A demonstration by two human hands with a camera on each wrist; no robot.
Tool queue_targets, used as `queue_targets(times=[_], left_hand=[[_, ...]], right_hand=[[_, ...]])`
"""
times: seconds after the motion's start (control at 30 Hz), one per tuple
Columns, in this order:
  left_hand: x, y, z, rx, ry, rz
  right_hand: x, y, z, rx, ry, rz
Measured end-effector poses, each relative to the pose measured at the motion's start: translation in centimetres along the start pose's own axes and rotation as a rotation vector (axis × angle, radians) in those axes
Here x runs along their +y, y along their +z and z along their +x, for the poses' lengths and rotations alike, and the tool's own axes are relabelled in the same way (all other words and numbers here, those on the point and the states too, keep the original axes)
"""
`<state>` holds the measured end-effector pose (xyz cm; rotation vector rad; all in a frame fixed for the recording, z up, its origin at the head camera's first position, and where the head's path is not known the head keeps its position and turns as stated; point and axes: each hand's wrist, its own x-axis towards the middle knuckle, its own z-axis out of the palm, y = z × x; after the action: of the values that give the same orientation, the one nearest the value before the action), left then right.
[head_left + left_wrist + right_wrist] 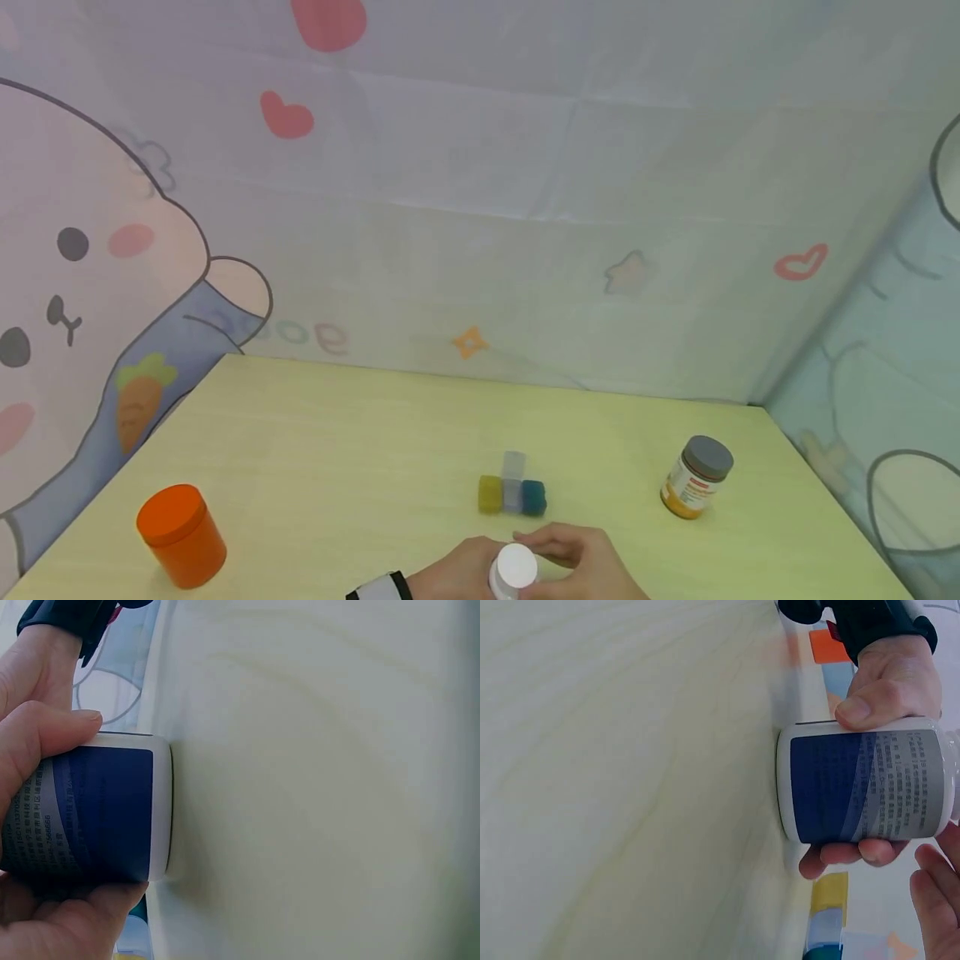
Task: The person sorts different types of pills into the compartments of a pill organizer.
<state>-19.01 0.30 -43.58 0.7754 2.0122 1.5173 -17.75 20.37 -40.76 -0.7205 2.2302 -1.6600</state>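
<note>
My left hand (468,569) holds a white bottle (859,784) upright, its thumb on one side and fingers curled round the other. The bottle has a blue and grey label (112,814) with small print. Its base is at the table. My right hand (581,562) is at the top of the bottle, with thumb and fingers about the round white cap (517,565); part of that contact is hidden. Just beyond the hands lies a small pill box (490,495) with yellow, clear and teal compartments. The clear middle lid (513,464) stands raised.
An orange jar (183,537) stands at the left of the pale wooden table (337,442). At the right is a jar with a grey lid (696,479) and a white and orange label. A printed cloth (480,167) hangs behind the table.
</note>
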Motion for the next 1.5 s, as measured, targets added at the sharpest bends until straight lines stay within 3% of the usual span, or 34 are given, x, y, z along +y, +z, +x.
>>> queue_targets(times=[0.13,0.33,0.53,0.67,0.83,0.9,1.03,1.27,1.5], left_hand=[[0.2,0.0,-0.3,-0.002,-0.009,-0.028],[0.1,0.1,-0.4,-0.019,-0.030,-0.050],[-0.2,0.2,-0.1,0.000,-0.016,-0.069],[-0.4,0.3,0.0,-0.018,0.029,-0.106],[-0.4,0.1,0.0,0.011,0.072,-0.006],[-0.3,0.1,0.0,0.018,0.073,0.009],[-0.1,0.1,0.0,0.013,0.073,-0.018],[-0.2,-0.1,0.0,0.001,0.078,-0.018],[-0.1,-0.2,0.0,-0.002,0.097,0.009]], right_hand=[[-0.1,-0.3,-0.2,0.004,0.023,0.026],[-0.5,-0.3,-0.2,-0.071,0.059,0.037],[-1.3,0.5,0.2,-0.069,0.013,-0.081],[-2.3,0.5,0.5,-0.037,-0.060,-0.082],[-3.3,-0.5,1.0,0.016,-0.285,-0.038],[-3.7,-1.1,1.0,0.040,-0.315,-0.017],[-4.4,-2.4,0.8,0.132,-0.212,-0.038],[-4.2,-4.2,0.0,0.382,0.088,-0.318],[-3.0,-5.4,-0.6,0.444,0.196,-0.449]])
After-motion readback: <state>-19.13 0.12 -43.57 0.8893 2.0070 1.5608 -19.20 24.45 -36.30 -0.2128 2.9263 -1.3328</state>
